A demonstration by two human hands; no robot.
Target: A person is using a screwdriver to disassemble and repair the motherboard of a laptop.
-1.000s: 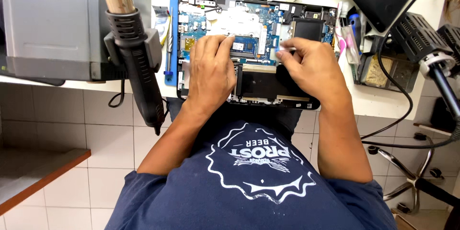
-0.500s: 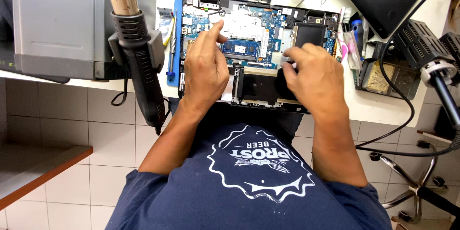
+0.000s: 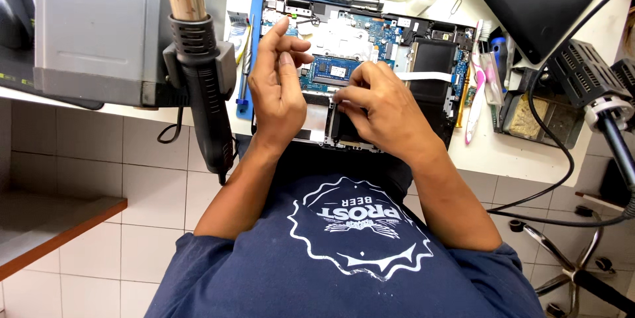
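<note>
A person's left hand [image 3: 279,90] hovers, fingers loose, holding nothing, over an opened laptop w/ blue circuit board [image 3: 370,46] on the white worktop [image 3: 503,152]; right hand [image 3: 380,109] pinches a flat white ribbon cable [image 3: 423,76] at mid-board.

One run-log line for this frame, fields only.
left hand: raised over opened laptop, holding nothing visible | right hand: fingertips on white ribbon cable | heat gun: hanging, left side
</note>
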